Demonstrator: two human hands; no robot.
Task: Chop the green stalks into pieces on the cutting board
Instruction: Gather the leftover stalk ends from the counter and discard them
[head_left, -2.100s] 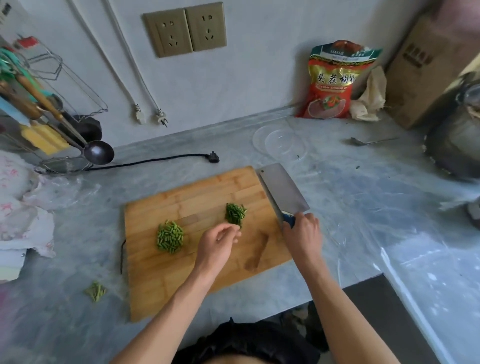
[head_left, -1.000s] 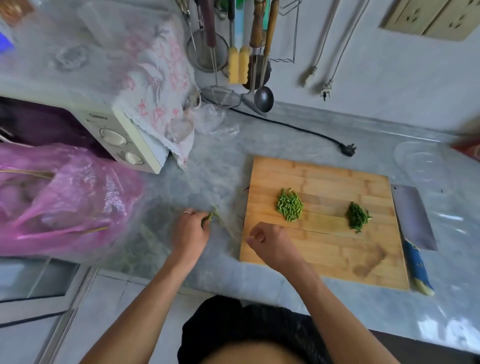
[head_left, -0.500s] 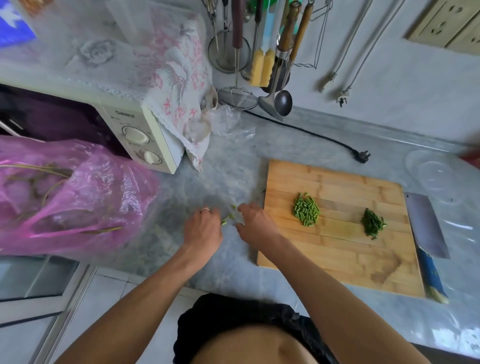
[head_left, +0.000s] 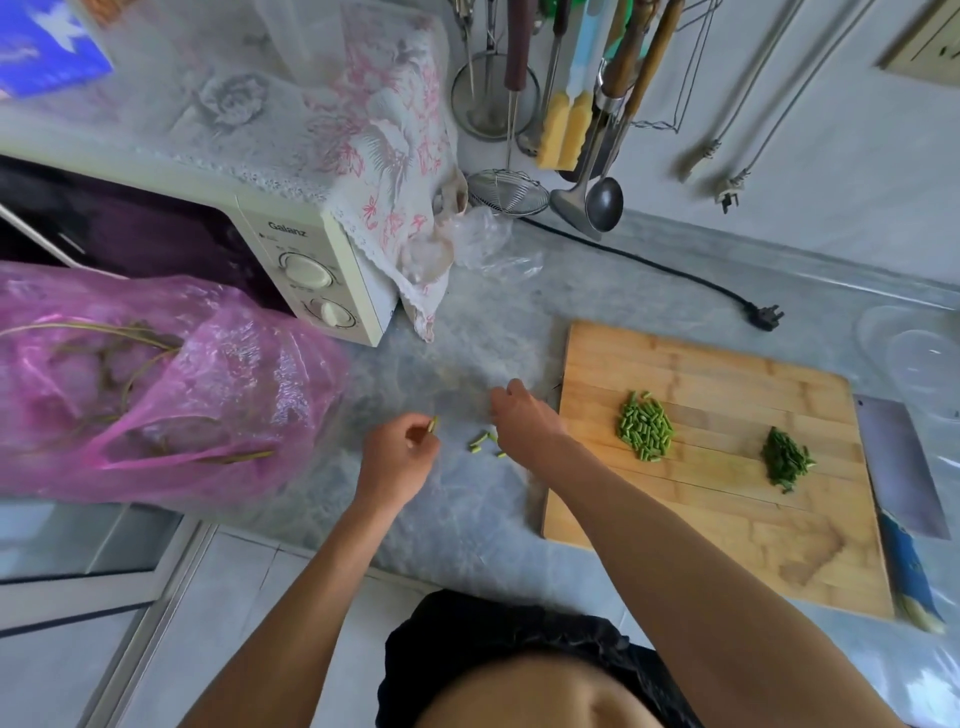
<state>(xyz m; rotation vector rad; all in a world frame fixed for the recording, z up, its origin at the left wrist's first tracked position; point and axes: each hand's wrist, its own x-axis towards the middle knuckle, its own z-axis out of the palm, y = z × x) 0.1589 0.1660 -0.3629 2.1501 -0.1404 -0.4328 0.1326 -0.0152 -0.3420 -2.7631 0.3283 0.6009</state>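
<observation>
A wooden cutting board (head_left: 727, 519) lies on the grey counter with a pile of light green stalk pieces (head_left: 644, 427) and a smaller heap of finely chopped dark green (head_left: 785, 459). Left of the board, a few loose stalk bits (head_left: 482, 442) lie on the counter. My left hand (head_left: 396, 457) pinches one short green piece at its fingertips. My right hand (head_left: 524, 421) reaches down over the loose bits, fingers curled; what it holds is hidden. A cleaver (head_left: 901, 467) with a blue handle rests at the board's right edge, untouched.
A pink plastic bag (head_left: 156, 384) with long stalks sits at the left in front of a white microwave (head_left: 311, 270). Utensils (head_left: 587, 119) hang on the wall. A black power plug (head_left: 763, 316) lies behind the board. A clear plastic lid (head_left: 914, 353) is far right.
My right hand left the cleaver on the counter and came across to the left of the board. Both hands now work at the loose bits; the left has lifted one piece.
</observation>
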